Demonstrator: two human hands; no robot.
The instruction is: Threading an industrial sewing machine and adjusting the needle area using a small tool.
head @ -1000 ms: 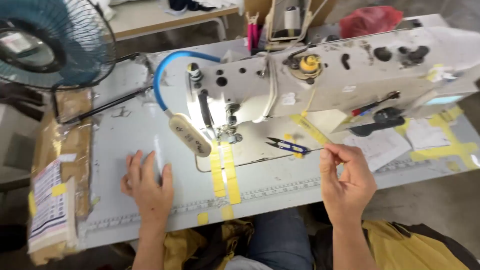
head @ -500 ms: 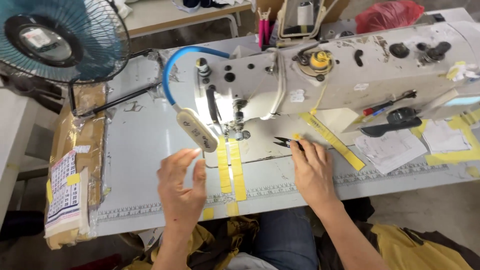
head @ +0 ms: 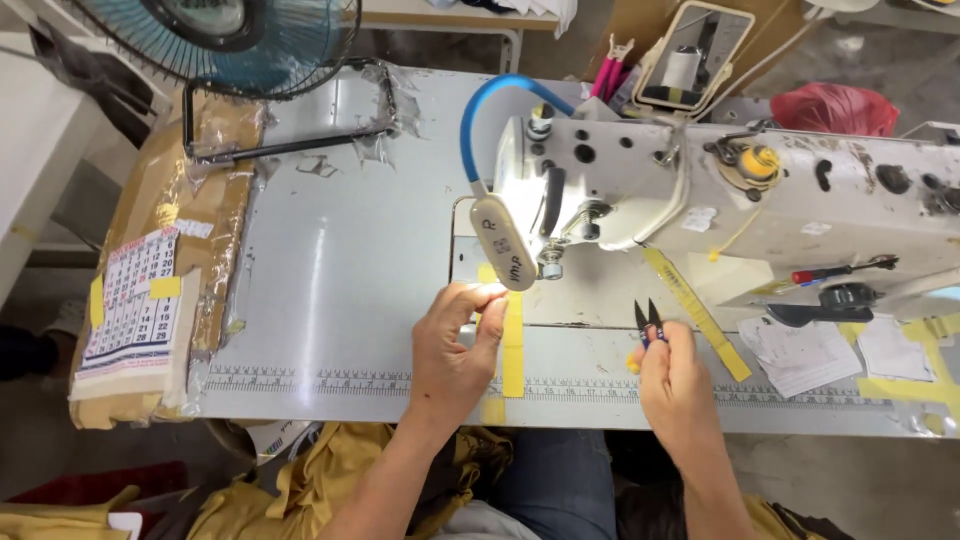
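Observation:
My left hand (head: 453,345) rests on the grey table (head: 340,280) just below the sewing machine's lamp head (head: 502,242), fingers curled against yellow tape strips (head: 513,340). Whether it pinches anything is hidden. My right hand (head: 675,385) holds small blue thread snips (head: 648,322), blades pointing up, near the table's front edge. The white sewing machine (head: 720,200) stands behind both hands, its needle area (head: 552,265) just above my left fingers.
A blue fan (head: 220,40) stands at the back left. A cardboard bundle with a calendar sheet (head: 135,310) lies on the left. Papers (head: 810,350), a red-handled tool (head: 840,270) and yellow fabric (head: 300,480) at my lap are nearby.
The view has shifted left and closer. My left hand has curled its fingers by the lamp head. My right hand has drawn back from the machine with the snips.

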